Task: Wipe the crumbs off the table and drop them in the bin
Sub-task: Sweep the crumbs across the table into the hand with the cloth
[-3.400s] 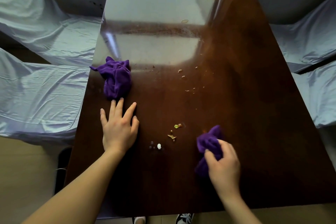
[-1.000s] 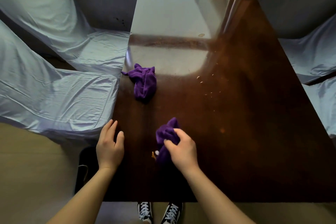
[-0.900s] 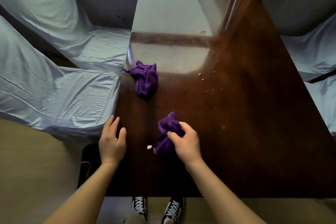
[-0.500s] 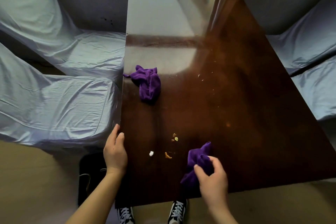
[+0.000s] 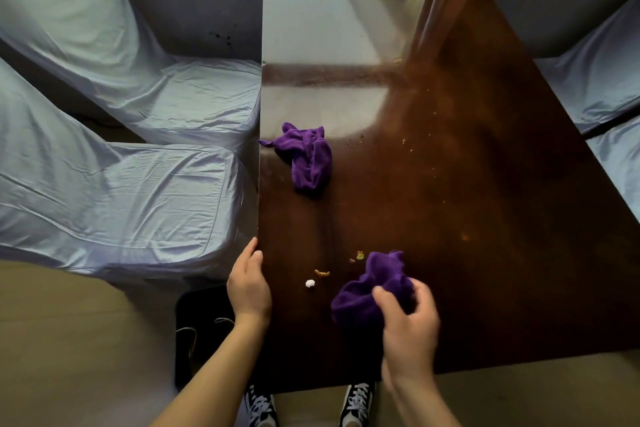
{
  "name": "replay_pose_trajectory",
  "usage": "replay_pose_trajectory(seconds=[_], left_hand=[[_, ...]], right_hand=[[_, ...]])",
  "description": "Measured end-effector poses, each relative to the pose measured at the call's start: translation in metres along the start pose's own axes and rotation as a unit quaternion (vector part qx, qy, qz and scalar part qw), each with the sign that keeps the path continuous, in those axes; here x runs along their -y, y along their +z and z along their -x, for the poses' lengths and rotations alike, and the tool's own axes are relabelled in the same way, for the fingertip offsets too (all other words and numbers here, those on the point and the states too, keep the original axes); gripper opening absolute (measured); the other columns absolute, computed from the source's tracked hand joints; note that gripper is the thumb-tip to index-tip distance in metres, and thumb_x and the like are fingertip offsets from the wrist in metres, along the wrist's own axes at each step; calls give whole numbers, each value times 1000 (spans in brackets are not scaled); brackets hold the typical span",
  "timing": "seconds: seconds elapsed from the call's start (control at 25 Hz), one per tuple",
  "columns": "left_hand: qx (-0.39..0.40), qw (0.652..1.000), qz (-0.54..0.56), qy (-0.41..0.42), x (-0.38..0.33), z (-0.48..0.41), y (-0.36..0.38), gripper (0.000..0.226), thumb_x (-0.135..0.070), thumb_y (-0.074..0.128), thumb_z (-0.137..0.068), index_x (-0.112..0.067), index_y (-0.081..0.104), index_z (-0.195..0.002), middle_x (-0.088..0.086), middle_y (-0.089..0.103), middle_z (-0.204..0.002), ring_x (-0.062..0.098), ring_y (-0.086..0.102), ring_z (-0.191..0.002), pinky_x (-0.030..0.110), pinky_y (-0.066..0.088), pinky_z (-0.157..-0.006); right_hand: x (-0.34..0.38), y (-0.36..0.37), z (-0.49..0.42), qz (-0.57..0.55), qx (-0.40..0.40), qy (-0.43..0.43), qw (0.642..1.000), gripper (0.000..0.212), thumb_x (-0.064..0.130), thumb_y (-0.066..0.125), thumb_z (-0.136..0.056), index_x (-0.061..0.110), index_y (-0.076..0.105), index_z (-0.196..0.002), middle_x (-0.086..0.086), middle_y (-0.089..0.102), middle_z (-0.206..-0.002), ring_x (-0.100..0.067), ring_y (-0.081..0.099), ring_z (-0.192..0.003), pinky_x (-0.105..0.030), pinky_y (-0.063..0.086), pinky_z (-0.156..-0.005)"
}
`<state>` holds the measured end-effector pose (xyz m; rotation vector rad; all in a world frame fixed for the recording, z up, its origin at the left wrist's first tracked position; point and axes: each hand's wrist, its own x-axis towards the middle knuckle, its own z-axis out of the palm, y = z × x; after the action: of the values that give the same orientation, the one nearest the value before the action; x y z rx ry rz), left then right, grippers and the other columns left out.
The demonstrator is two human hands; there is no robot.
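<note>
My right hand [image 5: 408,326] grips a bunched purple cloth [image 5: 372,288] on the dark glossy table [image 5: 485,218], near its front edge. Just left of the cloth lie a few crumbs: a white bit [image 5: 310,283], an orange piece [image 5: 322,273] and a small yellow-green piece [image 5: 360,255]. My left hand [image 5: 247,284] is cupped against the table's left edge, fingers apart, holding nothing. Below that hand, on the floor, stands a dark bin [image 5: 201,333]. Finer crumbs [image 5: 412,149] are scattered farther back on the table.
A second purple cloth [image 5: 308,159] lies crumpled by the table's left edge, farther back. Chairs under pale blue covers stand on the left [image 5: 121,191] and on the right [image 5: 602,87]. My shoes [image 5: 259,406] show under the front edge.
My right hand swept the cloth left over the crumbs, pulled back right, and now brings it left again toward them. My left hand has shifted from the tabletop to the left edge.
</note>
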<state>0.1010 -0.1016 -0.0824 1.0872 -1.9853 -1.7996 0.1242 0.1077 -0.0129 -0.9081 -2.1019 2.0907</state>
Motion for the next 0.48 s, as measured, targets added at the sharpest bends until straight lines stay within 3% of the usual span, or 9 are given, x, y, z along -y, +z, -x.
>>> replay_pose_trajectory(seconds=[0.08, 0.16, 0.24, 0.32, 0.48], left_hand=[[0, 996, 82, -39, 2, -2, 2, 43, -27, 46, -87, -9, 65, -121, 10, 67, -124, 21, 58, -120, 38, 42, -107], [3, 974, 207, -94, -1, -1, 1, 31, -17, 46, -92, -14, 71, -109, 9, 72, -112, 24, 63, -115, 36, 50, -98], [5, 952, 272, -138, -4, -1, -4, 29, -20, 44, -94, -18, 72, -104, 6, 73, -111, 20, 65, -113, 29, 52, -90], [22, 940, 295, -169, -5, 0, -10, 34, -30, 41, -96, -16, 70, -109, 8, 70, -118, 18, 63, -115, 29, 47, -92], [42, 921, 330, -205, -9, 2, -15, 39, -34, 37, -97, -13, 68, -111, 11, 67, -123, 19, 60, -118, 34, 41, -106]], right_hand=[[17, -26, -26, 46, -4, -37, 998, 29, 26, 74, -65, 32, 64, -92, -1, 70, -92, -22, 66, -85, -37, 53, -77], [34, -35, -64, 158, 8, -62, 986, 27, 16, 74, -73, 32, 62, -92, 4, 68, -92, -24, 66, -89, -33, 49, -76], [42, -26, -94, 304, 48, -90, 947, 28, 13, 71, -78, 29, 62, -100, 0, 68, -98, -28, 65, -95, -34, 48, -81], [39, -8, -102, 421, 87, -147, 891, 30, 15, 69, -80, 19, 67, -109, -9, 68, -104, -32, 63, -98, -37, 48, -85], [21, 34, -67, 466, 202, -245, 826, 33, 16, 68, -76, 17, 71, -109, -11, 70, -104, -34, 61, -96, -36, 47, -85]])
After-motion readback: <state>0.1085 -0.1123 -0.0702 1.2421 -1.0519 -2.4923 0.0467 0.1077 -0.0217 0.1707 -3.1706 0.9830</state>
